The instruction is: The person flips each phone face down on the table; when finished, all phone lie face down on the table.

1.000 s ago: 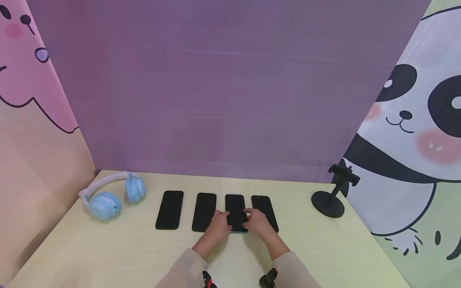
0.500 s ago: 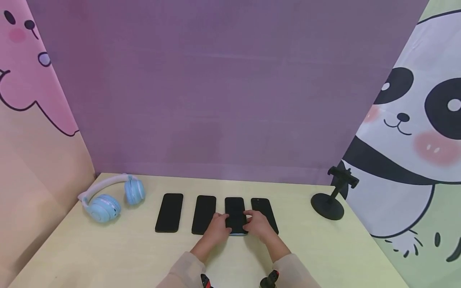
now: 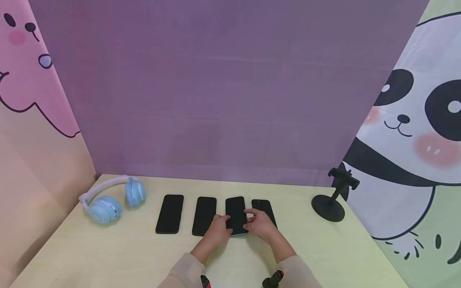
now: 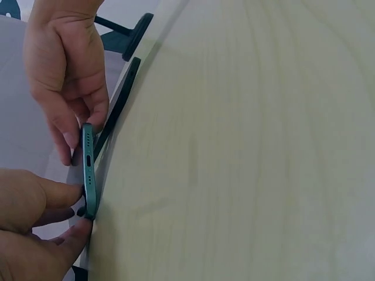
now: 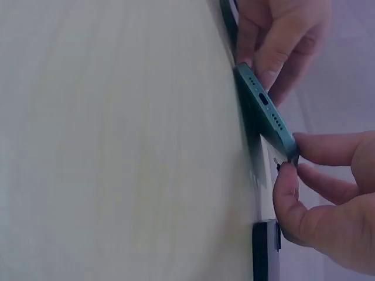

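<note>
Four would be too exact, so several black smartphones lie in a row on the table. Both hands hold the third from the left, a smartphone (image 3: 235, 216) with a teal frame. My left hand (image 3: 217, 231) pinches its left edge near the lower corner, thumb and fingers at the side. On the opposite edge, my right hand (image 3: 261, 226) pinches it between thumb and fingers. In the right wrist view the smartphone (image 5: 266, 108) tilts, its right side lifted off the tabletop and its port end facing the camera. The left wrist view also shows that teal port end (image 4: 88, 170).
Left of the held one lie two black phones, one outer (image 3: 169, 214) and one inner (image 3: 204, 216). A further phone (image 3: 264, 208) sits under the right hand's side. Blue headphones (image 3: 104, 209) rest at far left; a black phone stand (image 3: 328, 208) stands at right.
The held smartphone has gone from lying flat to tilted, its right side raised. My right hand has shifted slightly with it, while my left hand stays at the left edge.
</note>
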The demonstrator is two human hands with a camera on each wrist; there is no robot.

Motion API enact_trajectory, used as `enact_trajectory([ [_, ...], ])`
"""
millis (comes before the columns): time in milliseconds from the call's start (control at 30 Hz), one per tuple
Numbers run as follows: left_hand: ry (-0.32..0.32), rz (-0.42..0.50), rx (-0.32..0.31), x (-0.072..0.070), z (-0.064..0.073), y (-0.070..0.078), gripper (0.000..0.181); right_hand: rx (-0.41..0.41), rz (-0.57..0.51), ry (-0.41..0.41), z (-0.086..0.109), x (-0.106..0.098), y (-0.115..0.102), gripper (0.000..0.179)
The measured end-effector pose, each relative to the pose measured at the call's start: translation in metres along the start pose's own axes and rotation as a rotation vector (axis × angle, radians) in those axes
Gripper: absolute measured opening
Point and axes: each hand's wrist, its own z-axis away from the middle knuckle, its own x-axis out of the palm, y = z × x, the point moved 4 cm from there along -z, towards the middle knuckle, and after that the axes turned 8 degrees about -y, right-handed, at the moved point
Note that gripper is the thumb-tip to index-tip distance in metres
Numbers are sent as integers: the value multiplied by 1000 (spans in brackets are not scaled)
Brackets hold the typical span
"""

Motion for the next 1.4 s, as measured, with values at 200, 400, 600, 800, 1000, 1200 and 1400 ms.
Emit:
enact_trajectory([
  [200, -8, 26, 43, 0, 1, 2, 42, -53, -181, -69, 3, -6, -3, 52],
  [400, -30, 81, 122, -1, 2, 6, 46, -111, -325, -194, 2, -10, -2, 57],
  [600, -79, 120, 176, 0, -1, 7, 49, -169, -430, -346, 2, -12, -2, 61],
  [800, -127, 282, 224, 3, -3, 6, 51, -208, -492, -439, 1, -13, 1, 65],
  [1000, -120, 340, 217, 4, -4, 4, 51, -218, -499, -440, -1, -12, 2, 67],
  [1200, -130, 441, 231, 3, 1, 7, 51, -205, -513, -422, -3, -9, 4, 65],
  [1400, -109, 477, 215, 4, -4, 4, 47, -228, -512, -426, -6, -5, 6, 63],
])
